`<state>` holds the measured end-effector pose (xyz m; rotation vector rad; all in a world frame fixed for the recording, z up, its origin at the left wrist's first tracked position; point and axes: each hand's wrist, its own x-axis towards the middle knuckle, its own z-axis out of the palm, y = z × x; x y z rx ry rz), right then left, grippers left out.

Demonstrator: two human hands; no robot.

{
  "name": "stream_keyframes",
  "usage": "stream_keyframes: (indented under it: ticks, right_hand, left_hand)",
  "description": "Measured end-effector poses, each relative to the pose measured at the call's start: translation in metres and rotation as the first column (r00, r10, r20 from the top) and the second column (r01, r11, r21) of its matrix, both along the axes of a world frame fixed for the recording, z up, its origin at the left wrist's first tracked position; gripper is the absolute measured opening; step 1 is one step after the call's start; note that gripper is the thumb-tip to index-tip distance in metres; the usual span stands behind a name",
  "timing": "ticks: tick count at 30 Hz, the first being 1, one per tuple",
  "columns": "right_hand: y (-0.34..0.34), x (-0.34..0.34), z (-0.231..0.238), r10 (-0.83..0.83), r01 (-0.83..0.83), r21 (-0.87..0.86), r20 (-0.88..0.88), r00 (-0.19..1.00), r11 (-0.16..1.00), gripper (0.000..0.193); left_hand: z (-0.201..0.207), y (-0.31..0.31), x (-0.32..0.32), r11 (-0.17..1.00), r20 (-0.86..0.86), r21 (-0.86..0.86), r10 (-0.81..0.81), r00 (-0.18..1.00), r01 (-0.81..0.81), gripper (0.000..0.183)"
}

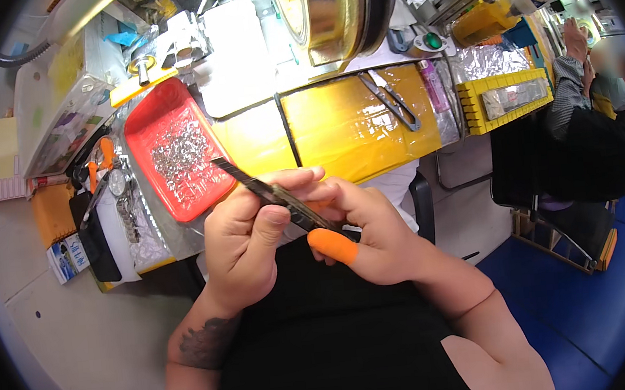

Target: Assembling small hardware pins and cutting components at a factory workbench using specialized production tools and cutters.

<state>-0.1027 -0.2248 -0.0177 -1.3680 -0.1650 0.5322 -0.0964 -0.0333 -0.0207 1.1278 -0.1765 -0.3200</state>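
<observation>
A dark snap-off utility knife [301,212] is held between my two hands above the table's front edge, its bare blade tip slanting up and to the left. My left hand [239,250] pinches the knife near the blade end, thumb on the near side. Around its rear end my right hand [386,233] is closed, with an orange finger cot [334,246] covering the thumb. Beyond the blade lies a red tray [144,128] holding a heap of small shiny metal pieces [184,150].
A yellow mat [351,128] covers the tabletop, with a grey tweezer-like tool [394,102] on it. Behind stands a large reel [326,15]. Orange-handled scissors [106,152] lie left of the tray. At right are a yellow bin [505,102] and a seated person [583,141].
</observation>
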Motion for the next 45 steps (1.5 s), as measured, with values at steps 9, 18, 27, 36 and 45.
stream_keyframes:
  ticks: [9, 18, 27, 36, 45]
  right_hand:
    - [-0.005, 0.013, 0.004, 0.206, -0.203, 0.04, -0.094, 0.974, 0.978, 0.038]
    - [-0.009, 0.01, 0.003, 0.289, -0.276, 0.118, -0.116, 0.95, 0.954, 0.032]
    - [-0.01, 0.008, 0.012, 0.143, -0.134, 0.059, -0.195, 0.97, 0.989, 0.023]
    - [0.005, 0.001, 0.01, 0.05, -0.056, -0.082, -0.075, 0.996, 0.995, 0.028]
    - [0.009, 0.001, 0.016, 0.035, -0.054, -0.137, -0.134, 0.99, 0.989, 0.036]
  left_hand:
    - [-0.017, 0.007, 0.007, 0.994, -0.01, 0.009, -0.113, 0.994, 0.113, 0.041]
    - [-0.015, 0.007, 0.007, 0.989, -0.149, -0.11, -0.119, 0.982, 0.104, 0.037]
    - [-0.008, -0.001, 0.006, 1.0, -0.106, 0.003, -0.014, 0.994, 0.015, 0.044]
    - [-0.019, 0.007, 0.002, 0.987, -0.154, -0.153, -0.069, 0.986, 0.046, 0.039]
    - [-0.018, 0.009, 0.002, 0.977, -0.162, -0.198, -0.108, 0.981, 0.075, 0.041]
